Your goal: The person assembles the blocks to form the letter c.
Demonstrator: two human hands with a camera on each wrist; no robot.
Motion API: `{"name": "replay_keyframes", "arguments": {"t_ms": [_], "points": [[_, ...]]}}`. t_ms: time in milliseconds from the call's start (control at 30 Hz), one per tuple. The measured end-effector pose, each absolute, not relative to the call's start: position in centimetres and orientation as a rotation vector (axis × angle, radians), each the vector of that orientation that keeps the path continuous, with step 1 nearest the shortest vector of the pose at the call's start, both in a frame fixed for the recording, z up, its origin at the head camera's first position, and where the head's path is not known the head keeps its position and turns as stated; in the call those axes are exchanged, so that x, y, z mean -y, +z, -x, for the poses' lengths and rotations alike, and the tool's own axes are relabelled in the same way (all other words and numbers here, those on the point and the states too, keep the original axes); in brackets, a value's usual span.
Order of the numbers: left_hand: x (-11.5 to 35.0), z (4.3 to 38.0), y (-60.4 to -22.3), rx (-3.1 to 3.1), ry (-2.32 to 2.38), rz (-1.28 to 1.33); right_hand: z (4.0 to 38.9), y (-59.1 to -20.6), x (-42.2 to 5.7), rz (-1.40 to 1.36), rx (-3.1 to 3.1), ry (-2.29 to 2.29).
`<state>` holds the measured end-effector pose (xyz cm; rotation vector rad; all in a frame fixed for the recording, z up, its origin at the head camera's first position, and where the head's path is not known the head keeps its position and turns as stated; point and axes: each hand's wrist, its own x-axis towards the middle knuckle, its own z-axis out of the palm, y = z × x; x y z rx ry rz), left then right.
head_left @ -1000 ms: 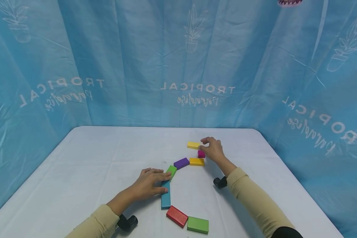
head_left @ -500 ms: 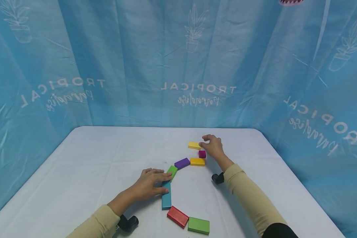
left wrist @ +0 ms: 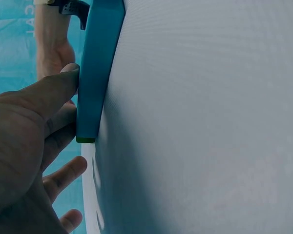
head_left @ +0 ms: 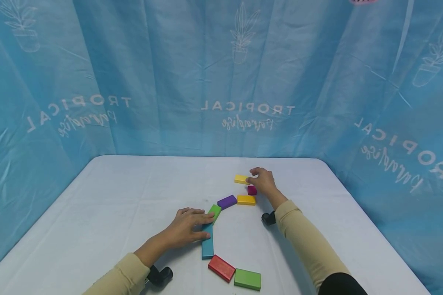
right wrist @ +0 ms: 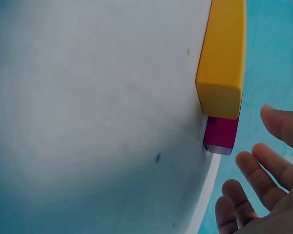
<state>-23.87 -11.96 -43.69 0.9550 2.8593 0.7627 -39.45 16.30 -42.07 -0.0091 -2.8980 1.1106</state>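
My left hand (head_left: pixel 184 229) lies with extended fingers over the blue block (head_left: pixel 207 249) and the near end of a narrow green block (head_left: pixel 215 212). In the left wrist view, the thumb touches the blue block (left wrist: pixel 97 63) along its side. My right hand (head_left: pixel 263 182) is at the far end of the row, its thumb tip right at the end of a light yellow block (head_left: pixel 241 179). Just below that hand are a small magenta block (head_left: pixel 252 190) and a deeper yellow block (head_left: pixel 246 200). The right wrist view shows its fingers loosely bent beside the magenta block (right wrist: pixel 221 134), holding nothing.
A purple block (head_left: pixel 227 202) bridges the narrow green and deeper yellow blocks. Nearer lie a red block (head_left: pixel 221 268) and a wider green block (head_left: pixel 247 279), end to end. All are on a white-covered table (head_left: pixel 96 200) with a blue curtain (head_left: pixel 170 82) behind.
My right wrist and forearm have shifted slightly left and forward, and the magenta block looks a little turned. The left hand stays on the blue and green blocks. The head view shifts slightly.
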Motion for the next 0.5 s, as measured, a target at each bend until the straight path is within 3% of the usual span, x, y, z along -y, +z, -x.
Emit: {"name": "replay_keyframes", "arguments": {"t_ms": [500], "points": [[11.96,23.84,-43.61,-2.856,0.771,-0.973,40.42,-42.36,-15.96,0.011,2.954,1.170]]}}
